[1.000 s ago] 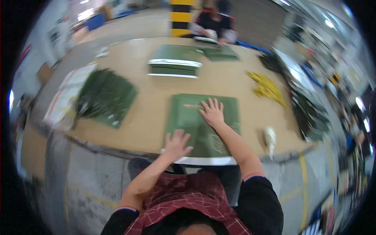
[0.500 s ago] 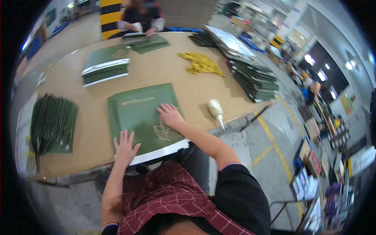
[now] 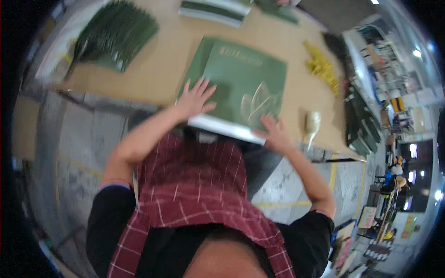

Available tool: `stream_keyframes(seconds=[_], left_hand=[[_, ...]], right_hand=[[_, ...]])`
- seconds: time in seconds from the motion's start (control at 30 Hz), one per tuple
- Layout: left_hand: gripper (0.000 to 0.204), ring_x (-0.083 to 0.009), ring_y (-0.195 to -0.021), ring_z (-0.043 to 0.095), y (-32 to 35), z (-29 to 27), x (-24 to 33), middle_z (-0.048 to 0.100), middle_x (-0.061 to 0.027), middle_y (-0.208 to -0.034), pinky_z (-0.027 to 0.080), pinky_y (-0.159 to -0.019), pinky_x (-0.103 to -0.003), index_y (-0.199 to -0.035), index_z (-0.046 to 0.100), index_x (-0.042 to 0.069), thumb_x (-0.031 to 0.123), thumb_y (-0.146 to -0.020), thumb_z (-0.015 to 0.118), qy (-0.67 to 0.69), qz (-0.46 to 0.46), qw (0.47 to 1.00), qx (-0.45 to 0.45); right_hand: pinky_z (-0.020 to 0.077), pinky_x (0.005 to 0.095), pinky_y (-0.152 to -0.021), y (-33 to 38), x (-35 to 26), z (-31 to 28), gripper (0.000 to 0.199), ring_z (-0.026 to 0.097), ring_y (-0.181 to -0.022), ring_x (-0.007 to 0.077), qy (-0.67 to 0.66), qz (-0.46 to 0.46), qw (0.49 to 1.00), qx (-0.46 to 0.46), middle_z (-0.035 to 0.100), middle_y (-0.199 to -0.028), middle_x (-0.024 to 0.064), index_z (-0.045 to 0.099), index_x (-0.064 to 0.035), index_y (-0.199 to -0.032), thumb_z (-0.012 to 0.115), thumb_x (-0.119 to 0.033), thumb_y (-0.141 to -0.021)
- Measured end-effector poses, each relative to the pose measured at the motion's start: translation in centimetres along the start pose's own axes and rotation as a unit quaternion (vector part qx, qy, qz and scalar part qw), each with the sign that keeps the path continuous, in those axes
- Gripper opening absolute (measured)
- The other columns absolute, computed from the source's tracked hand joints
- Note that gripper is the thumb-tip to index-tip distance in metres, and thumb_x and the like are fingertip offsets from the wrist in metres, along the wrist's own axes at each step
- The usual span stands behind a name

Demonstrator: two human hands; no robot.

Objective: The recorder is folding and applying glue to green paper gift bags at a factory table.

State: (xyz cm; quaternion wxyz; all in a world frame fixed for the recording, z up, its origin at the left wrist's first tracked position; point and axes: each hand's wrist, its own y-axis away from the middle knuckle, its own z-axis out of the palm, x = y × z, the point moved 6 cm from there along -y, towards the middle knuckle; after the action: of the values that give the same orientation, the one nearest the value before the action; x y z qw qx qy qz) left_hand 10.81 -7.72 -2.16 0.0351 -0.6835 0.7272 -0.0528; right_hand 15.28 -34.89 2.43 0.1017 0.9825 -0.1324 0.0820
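So the work surface is a big tan table (image 3: pixel 153 69), plain and kind of worn, with its near edge running across the middle of the view; right at that edge sits a stack of green sheets (image 3: pixel 241 83) with a pale leaf design on the top one, and the white edge of the stack hangs a bit over the table lip; the left hand (image 3: pixel 194 99) is flat on the near left corner of that stack, fingers spread wide open, not gripping anything; the right hand (image 3: pixel 273 132) is also open, resting at the near right edge of the stack, though it's blurry so I can't tell exactly how it touches; just right of that hand there's a pale glue bottle (image 3: pixel 311 126) lying on the table; far left is a fanned pile of dark green strips (image 3: pixel 116 32), far middle another green-and-white stack (image 3: pixel 215 9), and over to the right a heap of yellow bits (image 3: pixel 322 69) with dark green piles (image 3: pixel 359 123) running along the right side; below the table it's a grey concrete floor (image 3: pixel 74 153) with yellow line markings, and the right edge of the room looks like cluttered shelves and bright lights.
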Motion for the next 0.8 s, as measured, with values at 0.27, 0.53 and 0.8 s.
stream_keyframes(seconds=[0.27, 0.53, 0.8], left_hand=[[0.037, -0.0192, -0.122, 0.035, 3.8, -3.8, 0.0, 0.044, -0.0069, -0.124, 0.027, -0.099, -0.045, -0.113, 0.052, 0.007, 0.007, -0.076, 0.052, 0.021, 0.192, 0.971, 0.140], [0.066, -0.0233, -0.129, 0.023, 6.6, -5.2, -0.4, 0.029, -0.0069, -0.136, 0.018, -0.105, -0.047, -0.124, 0.038, 0.009, 0.028, -0.068, 0.067, 0.074, 0.267, 0.958, -0.078], [0.051, -0.0249, -0.110, 0.044, 4.8, -4.1, 0.4, 0.047, -0.0107, -0.115, 0.037, -0.092, -0.037, -0.108, 0.049, 0.005, 0.030, -0.068, 0.066, 0.087, 0.316, 0.941, 0.080]], right_hand=[[0.0309, 0.0416, -0.100, -1.0, -0.1, -0.3, 0.069, 0.038, -0.119, 0.0300, -0.144, 0.021, 0.980, 0.138, 0.040, -0.129, 0.0116, 0.047, -0.0109, -0.120, 0.058, 0.003, -0.053], [0.0376, 0.0391, -0.095, 0.0, -0.1, 0.1, 0.051, 0.046, -0.111, 0.0304, -0.282, 0.084, 0.926, 0.236, 0.050, -0.114, 0.0121, 0.055, -0.0051, -0.107, 0.057, 0.007, -0.058], [0.0420, 0.0369, -0.089, 0.0, 0.6, -0.3, 0.042, 0.050, -0.105, 0.0308, -0.289, 0.100, 0.924, 0.228, 0.054, -0.106, 0.0109, 0.059, -0.0068, -0.103, 0.059, 0.004, -0.062]])
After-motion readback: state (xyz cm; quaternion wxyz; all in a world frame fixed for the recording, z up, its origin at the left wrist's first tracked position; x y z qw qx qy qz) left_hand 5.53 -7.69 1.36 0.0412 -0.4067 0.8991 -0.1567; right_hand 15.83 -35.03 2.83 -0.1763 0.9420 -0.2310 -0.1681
